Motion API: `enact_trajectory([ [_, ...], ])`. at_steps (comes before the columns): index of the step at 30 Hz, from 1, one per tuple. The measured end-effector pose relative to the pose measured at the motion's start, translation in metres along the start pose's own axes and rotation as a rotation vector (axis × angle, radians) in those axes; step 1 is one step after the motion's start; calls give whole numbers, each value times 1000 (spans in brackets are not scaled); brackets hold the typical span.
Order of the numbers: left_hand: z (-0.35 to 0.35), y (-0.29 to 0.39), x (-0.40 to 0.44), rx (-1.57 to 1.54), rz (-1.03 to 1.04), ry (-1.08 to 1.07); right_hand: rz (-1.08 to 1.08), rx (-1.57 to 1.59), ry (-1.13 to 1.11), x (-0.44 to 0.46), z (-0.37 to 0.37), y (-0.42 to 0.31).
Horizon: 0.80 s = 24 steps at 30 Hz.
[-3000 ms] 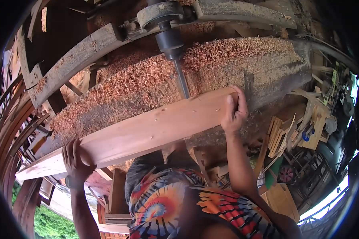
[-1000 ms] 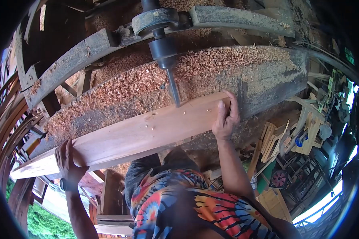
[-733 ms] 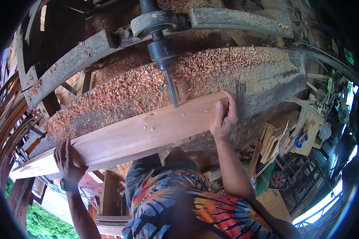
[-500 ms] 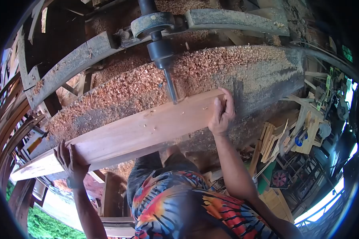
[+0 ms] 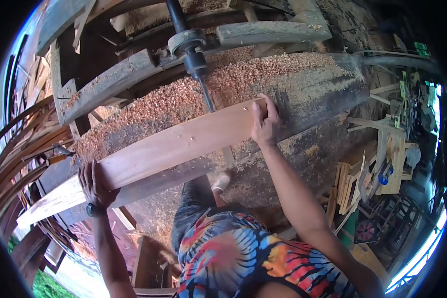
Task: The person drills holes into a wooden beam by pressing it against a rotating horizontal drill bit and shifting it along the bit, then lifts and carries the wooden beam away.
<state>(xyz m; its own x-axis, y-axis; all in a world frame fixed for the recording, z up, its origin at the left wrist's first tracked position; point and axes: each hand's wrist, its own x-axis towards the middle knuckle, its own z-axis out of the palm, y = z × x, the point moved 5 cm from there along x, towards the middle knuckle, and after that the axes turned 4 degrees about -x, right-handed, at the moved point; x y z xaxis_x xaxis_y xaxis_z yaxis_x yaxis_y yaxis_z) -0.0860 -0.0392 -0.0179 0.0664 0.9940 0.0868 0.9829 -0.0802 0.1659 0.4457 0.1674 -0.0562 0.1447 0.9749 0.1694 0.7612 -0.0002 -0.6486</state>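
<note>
Head view: your board [image 5: 184, 141] lies over the dark surface [image 5: 328, 104], slanting from end to end. At the board's right end, the grip of your right hand [image 5: 266, 124] is closed on it, thumb on the upper face. Near its left end, your left hand [image 5: 98, 188] is clamped on it too, fingers laid across the face. In your way stands the drill bit [image 5: 206, 96], its tip at the board's far edge between your hands; you can't tell whether it touches the wood. Beyond the board, shavings [image 5: 159, 102] are heaped, with a curved timber [image 5: 273, 32] behind them. Well to its right you have stacked wood strips [image 5: 350, 184]; off its left end, curved brown strips [image 5: 30, 151] crowd close. Your foot [image 5: 222, 182] shows on its near side.
</note>
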Motion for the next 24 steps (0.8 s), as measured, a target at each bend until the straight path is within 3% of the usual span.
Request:
enact_trajectory([
  [12,7,-7,3,-27,46,29,-25,-4,-8,9,3,4],
  [18,1,-8,10,-60,31,23,69,77,-61,11,12,7],
  [24,2,-13,23,-67,58,42,-40,-15,28,14,11,0],
])
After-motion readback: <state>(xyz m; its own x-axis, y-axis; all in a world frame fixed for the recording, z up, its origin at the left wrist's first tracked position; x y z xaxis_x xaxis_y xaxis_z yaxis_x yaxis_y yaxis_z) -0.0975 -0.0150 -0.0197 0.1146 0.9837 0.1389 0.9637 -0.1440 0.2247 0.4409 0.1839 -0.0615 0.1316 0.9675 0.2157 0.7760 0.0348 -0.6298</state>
